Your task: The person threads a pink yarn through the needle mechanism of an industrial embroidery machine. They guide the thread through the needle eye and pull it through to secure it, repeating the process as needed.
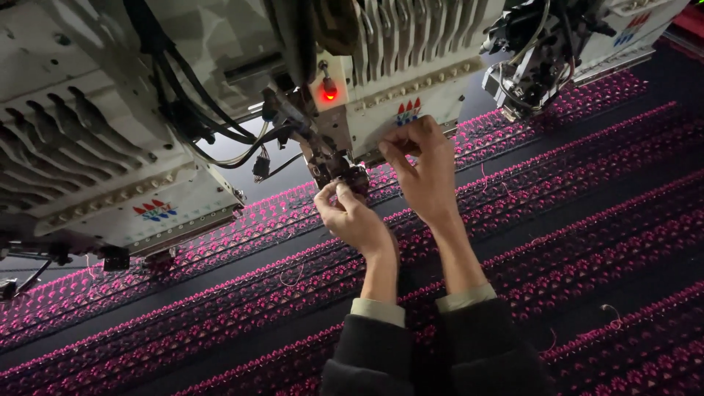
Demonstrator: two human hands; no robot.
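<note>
Here the view looks down on a multi-head embroidery machine, with both of the person's hands raised to the middle embroidery head [381, 95]. The left hand [352, 216] is pinched shut, thumb and fingertips pressed together at the dark needle and presser-foot assembly [341, 172] under the head; what it pinches is too fine to make out, though it touches or nearly touches the metal parts there. The right hand [422, 165] is held higher and just beside the left, its fingers curled inward with the tips closed together against the lower edge of the head's white front plate [411, 110]; whether a thread lies between them cannot be told. Both forearms rise from dark sleeves with pale cuffs [378, 309] at the bottom of the frame.

A red indicator lamp [329, 93] glows on the head, above and left of the hands. Black cables [220, 125] hang to the left of it. A second head [125, 147] stands at the far left and a third [557, 51] at the upper right. Beneath all of them stretches dark fabric [601, 242] carrying diagonal bands of pink embroidered motifs [557, 213], with a few loose thread ends lying on it.
</note>
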